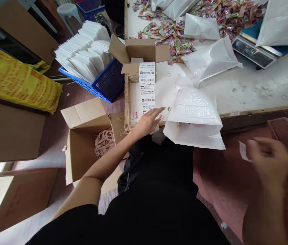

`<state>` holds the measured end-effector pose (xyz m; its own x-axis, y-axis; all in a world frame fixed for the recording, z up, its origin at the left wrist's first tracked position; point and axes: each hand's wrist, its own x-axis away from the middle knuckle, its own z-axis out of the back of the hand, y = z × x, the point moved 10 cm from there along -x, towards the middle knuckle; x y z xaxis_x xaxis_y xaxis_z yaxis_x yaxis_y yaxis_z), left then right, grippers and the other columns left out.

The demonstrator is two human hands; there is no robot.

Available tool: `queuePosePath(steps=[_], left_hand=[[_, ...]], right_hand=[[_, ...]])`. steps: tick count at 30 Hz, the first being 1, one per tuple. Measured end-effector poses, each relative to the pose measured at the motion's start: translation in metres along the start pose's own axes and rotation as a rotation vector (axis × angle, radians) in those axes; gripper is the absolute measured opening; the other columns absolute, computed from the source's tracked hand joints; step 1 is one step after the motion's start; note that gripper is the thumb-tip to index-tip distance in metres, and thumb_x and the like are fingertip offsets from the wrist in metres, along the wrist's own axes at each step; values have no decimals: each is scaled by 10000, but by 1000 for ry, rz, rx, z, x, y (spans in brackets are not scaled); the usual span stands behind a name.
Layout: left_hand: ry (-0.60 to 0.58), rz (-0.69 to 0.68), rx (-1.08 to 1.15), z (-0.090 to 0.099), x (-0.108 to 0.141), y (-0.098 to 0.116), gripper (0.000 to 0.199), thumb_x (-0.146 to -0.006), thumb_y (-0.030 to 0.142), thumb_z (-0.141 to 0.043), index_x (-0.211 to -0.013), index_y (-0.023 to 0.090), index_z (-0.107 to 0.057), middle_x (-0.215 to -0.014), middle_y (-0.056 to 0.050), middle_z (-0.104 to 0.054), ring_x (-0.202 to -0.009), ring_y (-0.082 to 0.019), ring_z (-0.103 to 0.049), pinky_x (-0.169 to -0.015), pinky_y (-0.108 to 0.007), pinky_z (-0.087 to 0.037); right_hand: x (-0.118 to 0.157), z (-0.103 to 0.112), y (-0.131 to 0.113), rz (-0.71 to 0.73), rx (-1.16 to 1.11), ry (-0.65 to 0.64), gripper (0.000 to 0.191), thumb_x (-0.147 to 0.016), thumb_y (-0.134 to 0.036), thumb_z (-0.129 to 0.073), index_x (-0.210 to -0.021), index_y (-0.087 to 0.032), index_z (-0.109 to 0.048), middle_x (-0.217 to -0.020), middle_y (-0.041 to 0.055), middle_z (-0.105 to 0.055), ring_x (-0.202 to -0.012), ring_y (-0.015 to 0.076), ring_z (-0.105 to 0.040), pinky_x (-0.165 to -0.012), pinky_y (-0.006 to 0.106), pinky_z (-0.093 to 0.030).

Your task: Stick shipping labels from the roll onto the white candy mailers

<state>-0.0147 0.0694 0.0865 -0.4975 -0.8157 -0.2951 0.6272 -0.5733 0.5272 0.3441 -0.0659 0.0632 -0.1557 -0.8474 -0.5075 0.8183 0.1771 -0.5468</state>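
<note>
My left hand [147, 121] reaches to the table's front edge, fingers stretched out and spread, at the lower end of a strip of printed shipping labels [147, 85]. Whether it touches the strip I cannot tell. To its right, a white padded mailer [196, 105] lies with its open mouth toward me, overhanging the edge; something reddish shows faintly inside. My right hand [274, 158] is off to the right, smeared by motion, its fingers curled in. A small white paper slip [244, 151] is at its fingertips.
The label strip comes out of a small open carton [141, 51]. Filled mailers [211, 59], many small candy-like packets [156, 32] and a scale [255, 51] occupy the table [261, 93]. A blue basket of flat mailers [110, 80] and an open cardboard box [82, 149] stand left.
</note>
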Motion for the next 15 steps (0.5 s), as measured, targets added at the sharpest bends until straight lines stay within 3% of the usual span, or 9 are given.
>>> queuePosePath(steps=[2,4,5,7,10,11,13,15], left_hand=[[-101,-250,-65,-13,-10,22,533,-897,131,-514,-1425,206,-519,-1499,-127,-507,-1394,-265,-463,-1127,-480,-386],[-242,-389,-15,-31,-13,33,525,-875,96,-501,-1370,250,-588,-1514,-86,-501,-1451,-255,-396,-1174,-498,-322],[-285,-395,42,-37,-15,33,476,-871,100,-504,-1294,263,-651,-1463,-75,-558,-1434,-248,-425,-1170,-489,-331],[-288,-289,188,-41,-19,23,326,-861,149,-556,-1097,268,-746,-1298,-82,-679,-1351,-242,-525,-1113,-443,-400],[-141,-1,328,-39,-22,-7,104,-831,244,-659,-769,225,-740,-935,-95,-751,-1051,-234,-682,-885,-333,-505],[-76,90,333,-38,-22,-17,194,-835,280,-665,-657,205,-681,-782,-73,-715,-890,-213,-690,-775,-296,-500],[32,258,311,-38,-23,-34,422,-870,353,-631,-504,191,-494,-544,-9,-532,-604,-147,-566,-586,-248,-400],[70,412,303,-44,-26,-48,520,-892,400,-594,-476,199,-355,-473,30,-366,-485,-102,-398,-505,-241,-279]], right_hand=[[-7,-23,-3,75,60,12,476,-935,-428,-565,-1364,-221,-563,-1243,153,-652,-1146,319,-604,-957,474,-485],[-13,-55,-13,192,45,-57,460,-933,-407,-545,-1327,-177,-599,-1316,166,-629,-1176,315,-603,-947,470,-482],[-15,-69,-16,230,6,-102,399,-941,-384,-523,-1266,-187,-645,-1320,151,-636,-1160,295,-615,-930,449,-485],[-17,-85,-16,229,-82,-143,290,-944,-369,-508,-1057,-228,-735,-1179,100,-716,-1024,254,-662,-869,411,-493],[-20,-85,6,11,-154,-59,329,-890,-490,-574,-831,-218,-750,-886,93,-751,-785,246,-656,-752,387,-494],[-20,-82,16,-86,-160,2,383,-861,-543,-594,-810,-195,-745,-826,102,-738,-725,241,-634,-707,374,-484],[-20,-81,33,-260,-157,101,495,-831,-618,-589,-773,-146,-727,-701,90,-681,-627,204,-562,-616,332,-435],[-22,-92,44,-383,-172,100,549,-826,-648,-567,-688,-129,-680,-569,35,-559,-572,158,-477,-564,296,-372]])
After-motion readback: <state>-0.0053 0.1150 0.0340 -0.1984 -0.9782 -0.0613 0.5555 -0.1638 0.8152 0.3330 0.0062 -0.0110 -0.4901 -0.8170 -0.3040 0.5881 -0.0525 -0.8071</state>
